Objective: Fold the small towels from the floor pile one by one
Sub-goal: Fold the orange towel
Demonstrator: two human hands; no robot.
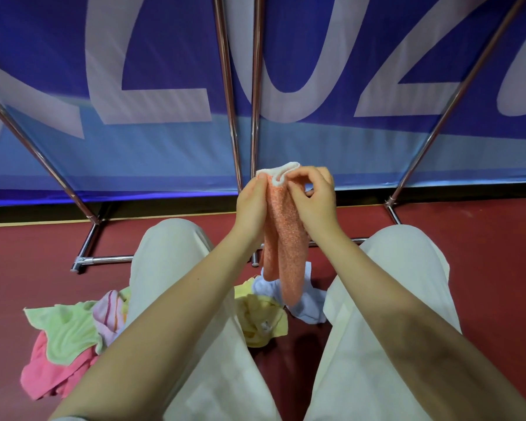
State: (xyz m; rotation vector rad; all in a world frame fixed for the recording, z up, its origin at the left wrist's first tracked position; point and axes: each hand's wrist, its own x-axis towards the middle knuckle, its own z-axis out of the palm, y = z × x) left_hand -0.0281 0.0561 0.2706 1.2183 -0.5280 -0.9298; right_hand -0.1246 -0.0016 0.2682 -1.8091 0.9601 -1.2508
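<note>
Orange towel (284, 238) is held hanging at frame centre, its white-edged top pinched by left hand (252, 205) and right hand (313, 199). Judged mid-fold; next, edges are to be aligned. The remaining pile (73, 332) is seen on the floor, lower left.

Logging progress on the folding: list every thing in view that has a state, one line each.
orange towel: held up, hanging doubled, white edge on top
left hand: pinching the towel's top
right hand: pinching the towel's top
yellow towel: crumpled on floor
pale blue towel: crumpled on floor
green towel: unfolded, atop pink towel
</note>
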